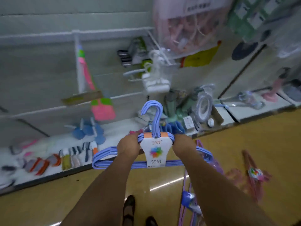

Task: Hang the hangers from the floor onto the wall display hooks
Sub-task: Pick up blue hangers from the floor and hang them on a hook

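Both hands grip the blue hanger bundle [153,154] at its shoulders, left hand [128,145] and right hand [183,145] either side of its paper label [156,152]. Its hooks point up toward the white wall rail [114,35], well above and beyond.

Hanger bundle [153,152] between both hands, above floor [244,144]

wall goods [187,30] blurred, purple hangers [187,214] cut off
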{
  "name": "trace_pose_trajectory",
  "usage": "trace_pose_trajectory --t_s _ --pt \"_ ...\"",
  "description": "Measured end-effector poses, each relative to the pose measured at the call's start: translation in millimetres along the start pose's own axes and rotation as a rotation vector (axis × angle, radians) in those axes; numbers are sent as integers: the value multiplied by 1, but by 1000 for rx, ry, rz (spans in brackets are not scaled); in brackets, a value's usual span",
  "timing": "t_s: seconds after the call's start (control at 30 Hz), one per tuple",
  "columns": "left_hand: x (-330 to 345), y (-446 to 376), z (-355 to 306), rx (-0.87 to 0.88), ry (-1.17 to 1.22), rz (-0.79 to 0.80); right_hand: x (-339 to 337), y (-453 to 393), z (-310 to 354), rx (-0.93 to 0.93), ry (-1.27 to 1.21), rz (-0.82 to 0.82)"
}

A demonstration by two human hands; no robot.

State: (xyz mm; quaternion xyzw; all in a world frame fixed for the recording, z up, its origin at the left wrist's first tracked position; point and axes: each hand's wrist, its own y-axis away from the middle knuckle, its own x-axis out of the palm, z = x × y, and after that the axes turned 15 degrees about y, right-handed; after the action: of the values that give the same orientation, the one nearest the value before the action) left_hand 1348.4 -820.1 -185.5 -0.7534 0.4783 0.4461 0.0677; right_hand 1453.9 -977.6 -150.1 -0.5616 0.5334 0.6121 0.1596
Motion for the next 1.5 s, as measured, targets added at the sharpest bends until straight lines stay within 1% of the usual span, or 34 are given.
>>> trace_pose_trajectory --t_s 0.13,0.27,0.33,0.5,0.7,0.8,0.9,1.07,1.23,1.33,1.5 --pt "-36 40 34 -129 35 -166 -27 17 47 -142 143 -60" --pt "-62 82 73 -235 84 -295 -42 44 92 -319 285 -218" --pt "-74 106 95 -275 101 -339 -45 62 117 -412 345 -271" --pt "-102 162 149 -364 177 -462 -49 102 183 -563 391 -323" --pt "-146 235 230 -491 262 -610 -54 165 288 -715 416 -373" --pt "-173 278 274 -548 253 -660 -55 207 346 -782 455 -378" --pt "-201 324 319 -599 253 -693 -54 252 405 -821 474 -417" --pt "-240 386 388 -640 282 -798 -51 316 492 -871 488 -433" --pt "-264 437 442 -715 298 -847 -41 366 557 -940 565 -440" --pt "-271 462 469 -738 336 -885 -35 387 593 -983 590 -451" --pt "-288 494 513 -831 387 -941 -28 415 657 -1080 650 -486"
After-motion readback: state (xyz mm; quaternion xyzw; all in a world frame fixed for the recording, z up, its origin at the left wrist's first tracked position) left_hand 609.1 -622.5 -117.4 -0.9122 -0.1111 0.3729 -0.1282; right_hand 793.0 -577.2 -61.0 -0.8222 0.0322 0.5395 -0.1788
